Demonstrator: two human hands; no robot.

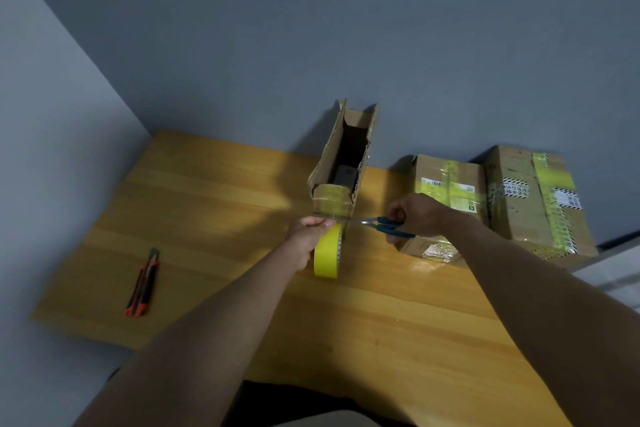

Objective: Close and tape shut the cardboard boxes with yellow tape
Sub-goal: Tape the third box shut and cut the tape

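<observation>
On the wooden table [214,218], an orange and black utility knife [142,284] lies nearest, out at 9 o'clock from the hands and well apart from them. At the centre, the left hand [306,239] grips a roll of yellow tape [327,255], held on edge with its lower rim at the tabletop. At 3 o'clock from it, the right hand [417,215] has its fingers curled through the blue handles of a pair of scissors [384,226], the blades pointing toward 9 o'clock and meeting the tape just above the roll. At 12 o'clock from the roll stands a long narrow cardboard box [341,163], its top open and its near end banded with tape. Farther off at 2 o'clock, two taped boxes [450,191] sit side by side against the grey wall [311,28].
</observation>
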